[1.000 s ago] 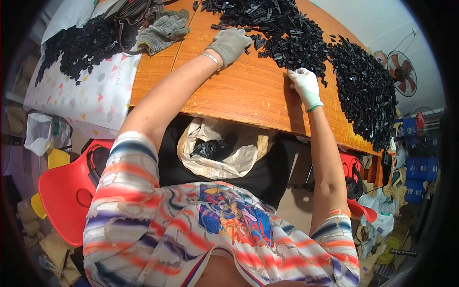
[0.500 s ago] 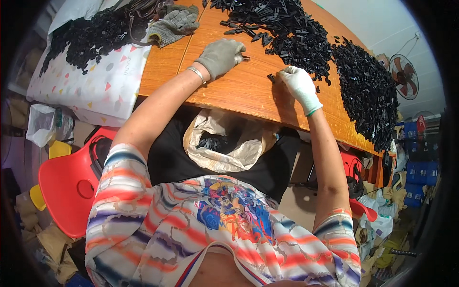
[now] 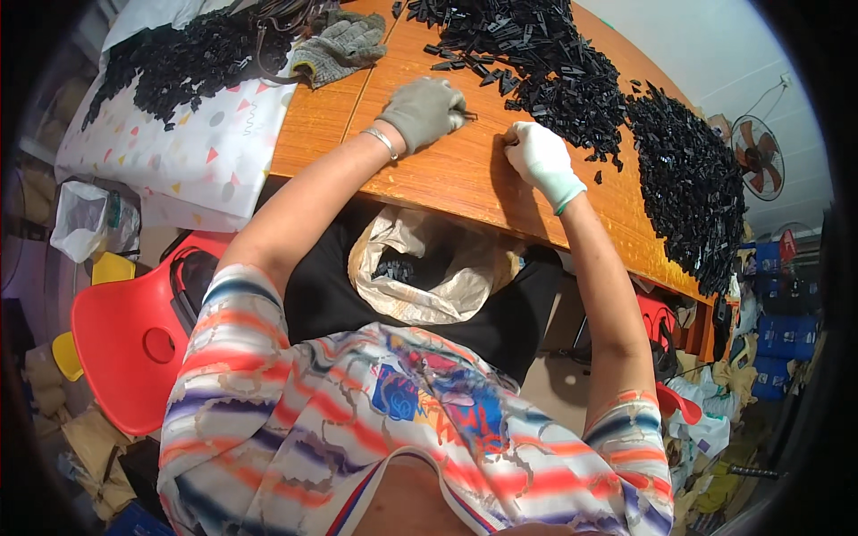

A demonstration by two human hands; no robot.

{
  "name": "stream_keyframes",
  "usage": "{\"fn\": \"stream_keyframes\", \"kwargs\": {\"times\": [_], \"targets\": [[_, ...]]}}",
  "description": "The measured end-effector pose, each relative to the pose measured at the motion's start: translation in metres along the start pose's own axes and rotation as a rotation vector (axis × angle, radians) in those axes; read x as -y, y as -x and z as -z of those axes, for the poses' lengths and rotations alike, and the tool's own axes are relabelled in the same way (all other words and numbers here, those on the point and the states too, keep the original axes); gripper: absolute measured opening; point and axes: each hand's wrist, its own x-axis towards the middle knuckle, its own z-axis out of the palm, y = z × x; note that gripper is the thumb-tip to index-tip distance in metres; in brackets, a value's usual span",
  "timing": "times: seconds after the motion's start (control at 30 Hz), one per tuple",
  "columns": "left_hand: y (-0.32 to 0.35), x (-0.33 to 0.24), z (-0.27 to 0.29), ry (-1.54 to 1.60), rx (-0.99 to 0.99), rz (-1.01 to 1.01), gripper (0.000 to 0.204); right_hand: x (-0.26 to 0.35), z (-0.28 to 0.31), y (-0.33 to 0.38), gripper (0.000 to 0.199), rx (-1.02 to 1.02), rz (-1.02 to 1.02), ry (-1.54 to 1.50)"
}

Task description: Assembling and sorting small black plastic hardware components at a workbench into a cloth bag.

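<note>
My left hand (image 3: 422, 116), in a grey glove, is over the wooden table (image 3: 375, 170) with its fingers closed on a small black plastic piece (image 3: 471, 116), whose end sticks out past the fingertips. To its right, my right hand (image 3: 540, 156) in a white glove is curled closed, thumb against fingers. Whatever it may hold is hidden. Just beyond the hands lies a heap of small pointed black plastic pieces (image 3: 559, 85). An open pale woven sack (image 3: 456, 299) sits between my legs below the table edge, with dark pieces down inside.
A second heap of black pieces (image 3: 688, 179) covers the table's right side. More black pieces (image 3: 188, 67) lie on a patterned cloth (image 3: 210, 156) at the left. A grey knitted glove (image 3: 344, 49) rests by them. A red chair (image 3: 125, 348) stands left, a fan (image 3: 758, 158) far right.
My right hand has shifted slightly left and curled tighter; the black piece that showed at its fingertips is no longer visible. My left hand still holds its piece. The view has shifted slightly.
</note>
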Motion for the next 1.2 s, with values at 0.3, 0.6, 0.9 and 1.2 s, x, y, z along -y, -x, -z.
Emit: {"fn": "stream_keyframes", "kwargs": {"times": [0.3,0.6,0.9,1.2], "targets": [[0.009,-0.014,-0.003,0.523,-0.070,0.289,0.020,0.004,0.018,0.008,0.013,0.056,-0.200,-0.953],[0.020,-0.036,-0.020,1.104,0.049,0.401,0.033,0.033,0.015,0.015,0.017,-0.055,-0.178,-1.162],[0.022,-0.037,-0.040,0.663,-0.080,0.220,0.038,0.043,0.004,0.011,0.022,-0.171,-0.151,-1.213],[0.038,-0.049,-0.016,1.759,0.095,0.324,0.034,0.049,0.000,0.014,0.022,-0.291,-0.225,-1.189]]}}
